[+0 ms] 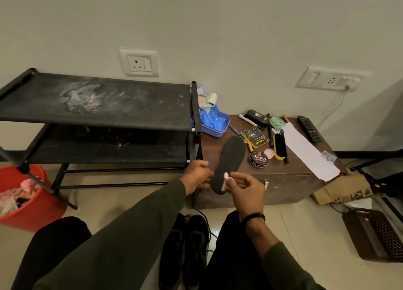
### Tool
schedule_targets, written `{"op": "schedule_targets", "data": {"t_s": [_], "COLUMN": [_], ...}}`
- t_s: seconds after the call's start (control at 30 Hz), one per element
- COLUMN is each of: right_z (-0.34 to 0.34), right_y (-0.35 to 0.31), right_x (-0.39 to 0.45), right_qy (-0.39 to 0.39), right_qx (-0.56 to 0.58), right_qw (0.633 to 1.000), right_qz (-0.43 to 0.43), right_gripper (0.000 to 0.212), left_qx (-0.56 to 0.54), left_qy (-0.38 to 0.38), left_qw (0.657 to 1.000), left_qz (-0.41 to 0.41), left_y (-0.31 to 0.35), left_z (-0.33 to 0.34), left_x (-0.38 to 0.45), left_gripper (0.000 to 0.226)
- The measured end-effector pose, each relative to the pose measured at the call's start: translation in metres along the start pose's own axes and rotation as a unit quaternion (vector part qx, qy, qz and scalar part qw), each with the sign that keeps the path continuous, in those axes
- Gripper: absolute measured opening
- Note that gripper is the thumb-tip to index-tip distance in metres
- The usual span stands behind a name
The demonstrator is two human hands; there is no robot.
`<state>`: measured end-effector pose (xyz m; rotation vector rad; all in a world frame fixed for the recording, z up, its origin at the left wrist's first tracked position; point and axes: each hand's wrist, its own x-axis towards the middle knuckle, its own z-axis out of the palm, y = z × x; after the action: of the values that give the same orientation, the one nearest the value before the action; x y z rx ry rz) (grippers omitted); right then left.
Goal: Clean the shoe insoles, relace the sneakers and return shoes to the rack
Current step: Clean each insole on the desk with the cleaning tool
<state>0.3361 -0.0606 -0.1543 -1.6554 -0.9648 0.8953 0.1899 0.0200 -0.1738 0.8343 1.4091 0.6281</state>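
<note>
Insole [231, 161] between both hands (white wipe [225, 177] against it)

1 insole [231, 161], 2 sneakers [185, 246], 2 brushes [279, 147]

Brown cabinet top [292, 169]: blue tray [214, 127] at ten o'clock; insole [231, 161] at eight, heel overhanging the front edge; polish tin [258, 158] at centre, shoe brush [279, 145] just beside it; white paper [305, 150] at three; remote [309, 128] at one. Floor [305, 235]: black sneakers [185, 250] at six, red bucket [32, 204] at nine, black rack [98, 106] at ten.
</note>
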Motion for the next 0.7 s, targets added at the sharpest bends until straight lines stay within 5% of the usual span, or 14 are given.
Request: {"op": "schedule_targets", "data": {"t_s": [0.1,0.27,0.57,0.7], "right_z": [-0.002,-0.009,-0.026,-0.026], "right_y": [-0.003,-0.014,-0.019,-0.02], "right_x": [0.003,0.001,-0.007,-0.007], "right_qy": [0.035,-0.01,-0.035,-0.032], "right_qx": [0.122,0.331,0.453,0.431], "right_qw": [0.989,0.93,0.874,0.887], "right_qz": [0.075,0.159,0.173,0.164], "right_gripper": [0.021,0.022,0.021,0.024], "left_qx": [-0.019,0.019,-0.08,-0.082], "left_qy": [-0.021,-0.006,-0.056,-0.035], "left_qw": [0.999,0.997,0.99,0.994], "left_qz": [-0.039,-0.07,-0.103,-0.067], "left_y": [-0.007,-0.018,-0.032,-0.025], "left_z": [0.004,0.02,0.056,0.062], "left_x": [-0.012,-0.023,-0.035,-0.036], "left_gripper": [0.049,0.025,0.02,0.004]}}
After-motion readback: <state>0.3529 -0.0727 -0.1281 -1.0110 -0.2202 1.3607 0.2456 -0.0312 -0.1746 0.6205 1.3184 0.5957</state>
